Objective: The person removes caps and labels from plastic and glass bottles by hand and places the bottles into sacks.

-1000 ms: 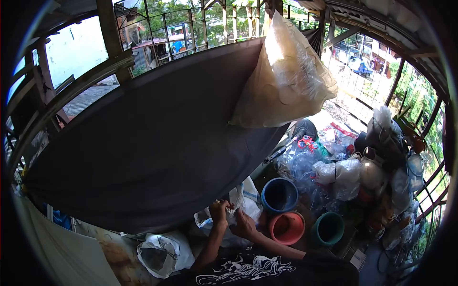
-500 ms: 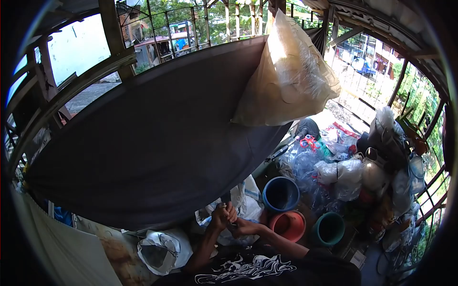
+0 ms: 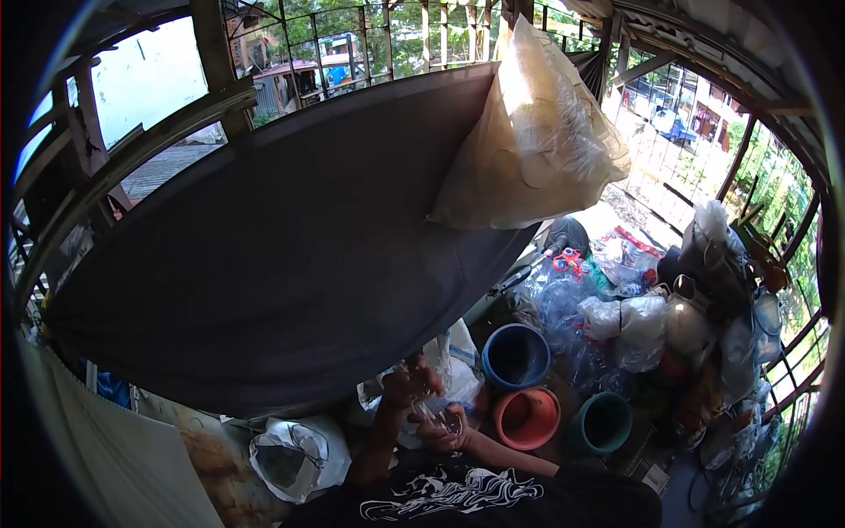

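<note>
The clear plastic piece [image 3: 451, 422] is in the right hand [image 3: 444, 429], held low in front of the person's dark shirt [image 3: 453, 493], with a white sack [image 3: 461, 380] just beyond it. The right fingers appear curled around it; the left hand [image 3: 409, 384] is raised close by, but blur hides whether its fingers are closed or touch the piece. A loose hold could let the piece slip, since thin, slick plastic gives little to grip, and it might drop into the sack or roll toward the red bucket [image 3: 526, 419] just beside the right forearm. The dark cloth [image 3: 264, 255] hangs so near the left hand that the fingers could snag its lower edge. The piece looks small, see-through and glossy, with pale glints; its full outline is hidden, so its exact kind is unclear.
</note>
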A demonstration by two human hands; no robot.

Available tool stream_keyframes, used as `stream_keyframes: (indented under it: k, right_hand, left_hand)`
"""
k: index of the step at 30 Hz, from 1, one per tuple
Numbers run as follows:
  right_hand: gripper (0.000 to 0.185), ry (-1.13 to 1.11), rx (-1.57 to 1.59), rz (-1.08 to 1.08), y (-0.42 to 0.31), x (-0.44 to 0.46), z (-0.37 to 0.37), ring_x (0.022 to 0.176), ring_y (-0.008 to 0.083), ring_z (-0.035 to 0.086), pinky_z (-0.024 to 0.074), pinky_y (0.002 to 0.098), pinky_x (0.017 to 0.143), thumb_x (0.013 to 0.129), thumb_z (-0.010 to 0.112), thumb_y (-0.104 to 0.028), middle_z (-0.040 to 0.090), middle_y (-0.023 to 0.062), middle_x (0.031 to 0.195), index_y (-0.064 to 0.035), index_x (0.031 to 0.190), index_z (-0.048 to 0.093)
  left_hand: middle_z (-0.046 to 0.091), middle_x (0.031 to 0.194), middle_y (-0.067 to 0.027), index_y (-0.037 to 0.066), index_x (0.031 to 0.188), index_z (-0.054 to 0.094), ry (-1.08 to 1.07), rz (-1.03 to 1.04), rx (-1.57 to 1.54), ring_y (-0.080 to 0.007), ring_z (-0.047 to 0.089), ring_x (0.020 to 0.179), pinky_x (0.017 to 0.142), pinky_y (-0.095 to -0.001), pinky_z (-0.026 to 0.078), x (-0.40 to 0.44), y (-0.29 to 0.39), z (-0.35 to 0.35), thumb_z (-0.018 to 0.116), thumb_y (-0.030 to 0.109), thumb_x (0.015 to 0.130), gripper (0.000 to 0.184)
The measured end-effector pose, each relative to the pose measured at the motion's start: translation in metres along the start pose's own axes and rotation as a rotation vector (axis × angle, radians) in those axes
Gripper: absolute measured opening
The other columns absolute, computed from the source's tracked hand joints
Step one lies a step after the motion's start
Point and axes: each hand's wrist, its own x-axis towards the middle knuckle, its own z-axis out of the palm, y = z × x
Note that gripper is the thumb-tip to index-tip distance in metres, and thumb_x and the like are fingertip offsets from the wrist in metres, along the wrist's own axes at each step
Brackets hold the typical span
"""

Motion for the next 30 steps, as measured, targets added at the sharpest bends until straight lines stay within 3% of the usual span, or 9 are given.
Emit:
stream_keyframes:
  k: [2, 3, 10, 12, 15, 18, 25, 28, 30]
  right_hand:
    - [0.048, 0.114, -0.091, 0.002, -0.002, -0.005, 0.007, 0.055, 0.0147, 0.048, 0.0380, 0.0240, 0.044, 0.078, 0.064, -0.027, 0.047, 0.0085, 0.077, -0.0071, 0.113, 0.037]
    - [0.046, 0.227, -0.175, 0.000, -0.002, -0.007, 0.009, 0.056, 0.0145, 0.048, 0.0376, 0.0244, 0.045, 0.079, 0.062, -0.027, 0.046, 0.0078, 0.078, -0.0074, 0.113, 0.038]
    - [0.031, 0.577, -0.666, -0.025, -0.008, -0.025, 0.001, 0.060, 0.0125, 0.049, 0.0425, 0.0258, 0.052, 0.081, 0.060, -0.020, 0.049, 0.0049, 0.076, -0.0024, 0.104, 0.048]
    - [0.035, 1.082, -1.270, -0.162, -0.002, -0.006, 0.026, 0.064, 0.0152, 0.059, 0.0455, 0.0256, 0.052, 0.080, 0.063, -0.031, 0.059, 0.0072, 0.078, -0.0024, 0.099, 0.056]
    - [0.028, 1.294, -1.376, -0.012, -0.021, -0.017, -0.003, 0.062, 0.0157, 0.062, 0.0491, 0.0271, 0.056, 0.076, 0.067, -0.026, 0.065, 0.0083, 0.071, 0.0007, 0.083, 0.062]
    - [0.036, 1.451, -1.765, 0.104, -0.040, -0.033, -0.055, 0.063, 0.0209, 0.066, 0.0517, 0.0348, 0.062, 0.077, 0.063, -0.028, 0.066, 0.0171, 0.072, 0.0045, 0.091, 0.062]
    - [0.041, 1.594, -2.253, 0.115, -0.034, -0.040, -0.108, 0.076, 0.0344, 0.068, 0.0518, 0.0431, 0.068, 0.075, 0.066, -0.033, 0.065, 0.0212, 0.072, 0.0046, 0.091, 0.063]
    - [0.047, 1.464, -2.448, -0.275, -0.040, -0.048, -0.126, 0.083, 0.0393, 0.066, 0.0509, 0.0458, 0.071, 0.073, 0.069, -0.036, 0.066, 0.0231, 0.079, 0.0043, 0.096, 0.062]
    - [0.052, 1.708, -2.227, 0.264, -0.034, -0.054, -0.129, 0.087, 0.0359, 0.066, 0.0508, 0.0439, 0.073, 0.072, 0.070, -0.038, 0.065, 0.0253, 0.088, 0.0024, 0.105, 0.061]
  left_hand:
    - [0.056, 0.080, -0.0056, 0.011, 0.104, 0.055, -0.462, -0.049, -0.221, -0.0226, 0.056, 0.076, 0.079, -0.0428, 0.041, 0.004, -0.003, -0.030, 0.060, 0.029, 0.085, 0.027]
    - [0.041, 0.062, -0.0004, 0.010, 0.093, 0.051, -0.331, -0.027, -0.188, -0.0157, 0.043, 0.057, 0.068, -0.0387, 0.038, 0.004, -0.001, -0.015, 0.057, 0.022, 0.085, 0.016]
    - [0.044, 0.060, -0.0037, 0.008, 0.087, 0.049, 0.037, -0.052, -0.149, -0.0185, 0.048, 0.056, 0.066, -0.0405, 0.044, -0.008, -0.007, -0.001, 0.057, 0.013, 0.078, 0.013]
    - [0.046, 0.060, -0.0059, 0.007, 0.085, 0.049, 0.481, -0.004, 0.177, -0.0205, 0.050, 0.054, 0.060, -0.0417, 0.048, -0.013, -0.020, -0.006, 0.055, 0.009, 0.076, 0.011]
    - [0.047, 0.058, -0.0073, 0.006, 0.078, 0.050, 0.802, 0.006, 0.138, -0.0213, 0.050, 0.050, 0.052, -0.0392, 0.048, -0.013, -0.029, -0.028, 0.054, 0.007, 0.073, 0.007]
    - [0.046, 0.057, -0.0071, 0.005, 0.070, 0.050, 0.956, 0.002, 0.142, -0.0212, 0.049, 0.047, 0.049, -0.0371, 0.048, -0.023, -0.049, -0.078, 0.056, 0.009, 0.071, 0.007]
    - [0.053, 0.049, -0.0123, 0.003, 0.057, 0.051, 1.299, 0.030, 0.600, -0.0226, 0.053, 0.036, 0.036, -0.0338, 0.043, -0.050, -0.103, -0.189, 0.056, 0.019, 0.071, 0.023]
    - [0.061, 0.061, -0.0116, 0.003, 0.060, 0.057, 1.579, 0.210, 1.204, -0.0225, 0.060, 0.047, 0.041, -0.0362, 0.049, -0.062, -0.120, -0.248, 0.060, 0.021, 0.072, 0.021]
    - [0.063, 0.066, -0.0121, 0.005, 0.066, 0.060, 1.559, -0.039, 0.913, -0.0231, 0.063, 0.055, 0.050, -0.0383, 0.053, -0.078, -0.117, -0.255, 0.062, 0.026, 0.072, 0.022]
